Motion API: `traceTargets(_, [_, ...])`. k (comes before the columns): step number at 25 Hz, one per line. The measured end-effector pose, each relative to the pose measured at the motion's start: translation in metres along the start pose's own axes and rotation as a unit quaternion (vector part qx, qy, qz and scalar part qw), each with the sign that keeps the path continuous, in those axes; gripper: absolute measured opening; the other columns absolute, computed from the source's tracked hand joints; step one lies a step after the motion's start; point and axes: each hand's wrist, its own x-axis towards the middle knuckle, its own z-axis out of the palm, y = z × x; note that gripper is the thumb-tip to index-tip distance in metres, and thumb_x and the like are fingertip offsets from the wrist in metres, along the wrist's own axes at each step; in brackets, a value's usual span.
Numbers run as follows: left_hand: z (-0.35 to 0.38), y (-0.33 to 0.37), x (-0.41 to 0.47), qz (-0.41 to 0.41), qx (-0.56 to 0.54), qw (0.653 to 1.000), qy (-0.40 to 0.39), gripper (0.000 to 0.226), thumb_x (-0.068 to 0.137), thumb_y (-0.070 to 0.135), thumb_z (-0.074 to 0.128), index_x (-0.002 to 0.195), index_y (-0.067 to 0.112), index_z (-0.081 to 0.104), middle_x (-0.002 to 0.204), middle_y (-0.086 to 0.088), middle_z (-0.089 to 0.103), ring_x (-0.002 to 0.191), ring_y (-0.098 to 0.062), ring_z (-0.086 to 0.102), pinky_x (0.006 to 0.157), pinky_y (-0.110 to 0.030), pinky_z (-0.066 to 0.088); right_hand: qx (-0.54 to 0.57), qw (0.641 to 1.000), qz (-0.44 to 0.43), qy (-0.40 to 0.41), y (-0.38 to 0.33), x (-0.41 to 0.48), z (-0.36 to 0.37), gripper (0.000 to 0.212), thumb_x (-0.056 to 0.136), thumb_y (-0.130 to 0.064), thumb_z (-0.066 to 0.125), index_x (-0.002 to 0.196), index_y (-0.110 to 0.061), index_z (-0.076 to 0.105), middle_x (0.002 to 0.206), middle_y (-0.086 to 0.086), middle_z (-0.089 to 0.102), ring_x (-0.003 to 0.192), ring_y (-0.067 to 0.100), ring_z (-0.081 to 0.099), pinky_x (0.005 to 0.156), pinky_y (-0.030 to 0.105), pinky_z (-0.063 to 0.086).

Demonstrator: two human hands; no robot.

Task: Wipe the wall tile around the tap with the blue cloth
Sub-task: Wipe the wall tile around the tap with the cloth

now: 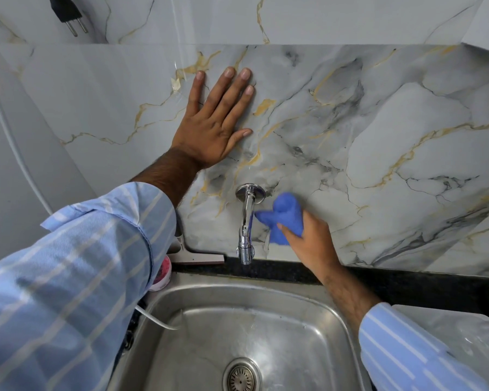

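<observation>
A chrome tap [246,221] juts from the grey marble-patterned wall tile [378,142] with gold veins. My right hand [311,244] grips a bunched blue cloth [281,217] and presses it on the tile just right of the tap's base, touching the spout's side. My left hand [213,119] lies flat on the tile above and left of the tap, fingers spread, holding nothing.
A steel sink [336,311] with a drain [241,375] sits below the tap. A black counter strip [407,283] runs behind it. A squeegee [195,256] and a pink tub [163,273] stand at the sink's back left. A black plug [68,15] hangs top left.
</observation>
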Motion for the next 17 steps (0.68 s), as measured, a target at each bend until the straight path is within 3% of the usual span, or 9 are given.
traceTargets(1, [0.000,-0.001,0.000,0.000,-0.001,1.000,-0.002,0.073,0.113,0.054,0.038,0.167,0.008,0.021,0.172,-0.016,0.026,0.159,-0.037,0.025,0.125,-0.068,0.018,-0.010,0.996,-0.088,0.019,-0.018,0.014,0.001,0.031,0.077,-0.006,0.070,0.108,-0.009,0.064,0.096,0.002,0.068,0.087,0.022,0.063,0.074,0.022,0.048])
traceTargets(3, [0.000,-0.001,0.000,0.000,-0.001,1.000,-0.005,0.072,0.113,0.054,0.038,0.166,0.008,0.022,0.172,-0.016,0.027,0.159,-0.037,0.025,0.125,-0.067,0.018,-0.063,0.969,-0.233,-0.042,-0.050,0.044,0.005,0.045,0.069,0.006,0.064,0.113,-0.004,0.064,0.109,0.010,0.068,0.101,0.025,0.059,0.087,0.029,0.048])
traceTargets(6, [0.001,0.000,0.001,0.004,-0.001,1.000,-0.005,0.073,0.112,0.054,0.038,0.166,0.009,0.022,0.171,-0.016,0.027,0.159,-0.037,0.026,0.124,-0.068,0.018,-0.164,0.929,-0.275,-0.187,-0.084,0.075,0.015,0.033,0.069,0.004,0.062,0.101,-0.003,0.065,0.100,0.012,0.068,0.095,0.031,0.062,0.081,0.043,0.050])
traceTargets(9, [0.002,0.000,0.001,0.011,0.006,1.000,-0.004,0.074,0.112,0.055,0.038,0.167,0.009,0.020,0.172,-0.016,0.026,0.159,-0.036,0.024,0.126,-0.067,0.015,-0.220,0.922,-0.240,-0.208,-0.097,0.080,0.019,0.021,0.074,-0.004,0.066,0.095,-0.006,0.062,0.095,0.011,0.068,0.085,0.030,0.063,0.070,0.041,0.051])
traceTargets(12, [0.000,0.000,0.001,0.013,0.003,1.000,-0.003,0.074,0.112,0.055,0.038,0.167,0.009,0.019,0.173,-0.015,0.024,0.160,-0.036,0.023,0.126,-0.067,0.015,-0.175,0.943,-0.133,-0.248,-0.079,0.071,-0.001,0.012,0.078,-0.003,0.061,0.087,-0.010,0.060,0.089,0.011,0.073,0.077,0.028,0.070,0.064,0.037,0.055])
traceTargets(15, [-0.009,0.003,0.003,0.011,-0.003,1.000,-0.023,0.072,0.113,0.052,0.039,0.167,0.008,0.019,0.173,-0.016,0.023,0.160,-0.038,0.023,0.124,-0.069,0.018,-0.162,0.932,-0.004,-0.323,-0.036,0.045,-0.029,0.009,0.082,-0.002,0.058,0.088,-0.005,0.063,0.086,0.014,0.075,0.079,0.029,0.073,0.071,0.038,0.060])
traceTargets(17, [-0.021,0.009,0.004,0.001,-0.013,0.998,-0.056,0.071,0.114,0.049,0.039,0.167,0.007,0.017,0.173,-0.017,0.020,0.160,-0.039,0.021,0.125,-0.070,0.018,-0.077,0.952,0.054,-0.290,-0.017,0.026,-0.046,0.009,0.085,-0.008,0.056,0.088,-0.006,0.065,0.084,0.013,0.074,0.077,0.024,0.068,0.069,0.034,0.053])
